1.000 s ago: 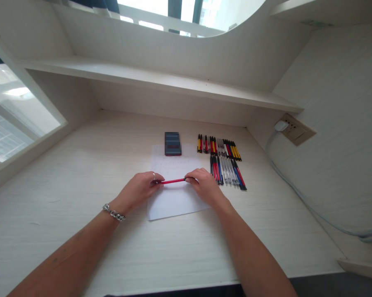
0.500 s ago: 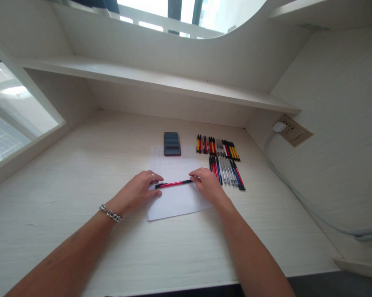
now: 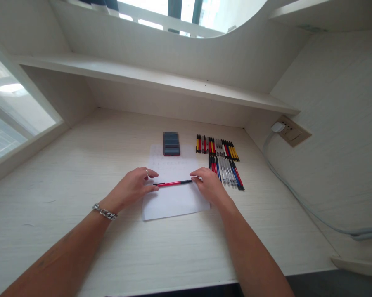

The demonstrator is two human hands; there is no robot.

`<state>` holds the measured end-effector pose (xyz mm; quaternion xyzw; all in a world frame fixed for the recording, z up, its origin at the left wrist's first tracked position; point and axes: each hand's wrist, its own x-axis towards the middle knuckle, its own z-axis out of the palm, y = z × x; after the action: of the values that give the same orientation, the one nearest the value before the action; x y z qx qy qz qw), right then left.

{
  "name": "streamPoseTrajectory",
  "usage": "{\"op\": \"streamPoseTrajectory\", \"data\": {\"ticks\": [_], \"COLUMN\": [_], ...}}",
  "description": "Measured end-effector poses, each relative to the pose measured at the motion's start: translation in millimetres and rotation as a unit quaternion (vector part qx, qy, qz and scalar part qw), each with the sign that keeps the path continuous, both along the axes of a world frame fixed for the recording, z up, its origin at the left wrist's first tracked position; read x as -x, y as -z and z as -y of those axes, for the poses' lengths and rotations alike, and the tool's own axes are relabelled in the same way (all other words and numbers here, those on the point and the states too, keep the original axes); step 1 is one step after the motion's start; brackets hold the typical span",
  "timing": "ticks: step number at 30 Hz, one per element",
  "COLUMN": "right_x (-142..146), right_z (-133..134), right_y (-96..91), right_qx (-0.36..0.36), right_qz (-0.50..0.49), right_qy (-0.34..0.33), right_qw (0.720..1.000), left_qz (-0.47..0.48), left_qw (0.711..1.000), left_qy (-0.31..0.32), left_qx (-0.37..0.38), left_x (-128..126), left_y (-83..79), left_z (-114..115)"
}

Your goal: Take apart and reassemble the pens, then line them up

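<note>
A red pen (image 3: 170, 184) with black ends lies nearly level across the white sheet of paper (image 3: 176, 206). My left hand (image 3: 134, 185) is at the pen's clip end, with thumb and forefinger apart and the thumb overlapping that end. At the pen's black right tip, my right hand (image 3: 209, 185) has its thumb and forefinger close together; their exact contact is partly hidden. Faint writing shows on the upper part of the sheet. A dark, blurred rectangular object (image 3: 171, 143) sits at the sheet's top edge.
Two rows of pens lie to the right: an upper row (image 3: 232, 150) with yellow, red and clear ones, and a lower row (image 3: 227, 171). A shelf (image 3: 161, 84) spans the back. A white plug (image 3: 278, 127) with a grey cable (image 3: 292, 190) is on the right wall.
My left hand has shifted a little left and away, and its thumb now covers part of the pen's clip end. My right hand has barely moved.
</note>
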<state>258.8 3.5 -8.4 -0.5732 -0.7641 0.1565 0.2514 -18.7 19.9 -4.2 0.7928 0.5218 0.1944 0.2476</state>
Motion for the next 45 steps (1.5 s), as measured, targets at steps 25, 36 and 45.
{"op": "streamPoseTrajectory", "data": {"ticks": [25,36,45], "right_x": [31.2,31.8,36.2], "right_z": [10.2,9.3,10.1], "right_y": [-3.5,-8.4,-4.9], "right_qx": [-0.026,0.168,0.159], "right_qz": [-0.015,-0.234,-0.292], "right_qy": [-0.079,-0.065,-0.051], "right_qw": [0.996,0.955,0.942], "left_qz": [0.006,0.031,0.049], "left_qw": [0.994,0.994,0.995], "left_qy": [0.109,0.051,0.056], "left_qx": [-0.028,-0.086,-0.061], "left_x": [-24.8,-24.1,-29.0], "left_y": [-6.2,-1.5,-10.6], "left_z": [16.2,17.0,22.0]}}
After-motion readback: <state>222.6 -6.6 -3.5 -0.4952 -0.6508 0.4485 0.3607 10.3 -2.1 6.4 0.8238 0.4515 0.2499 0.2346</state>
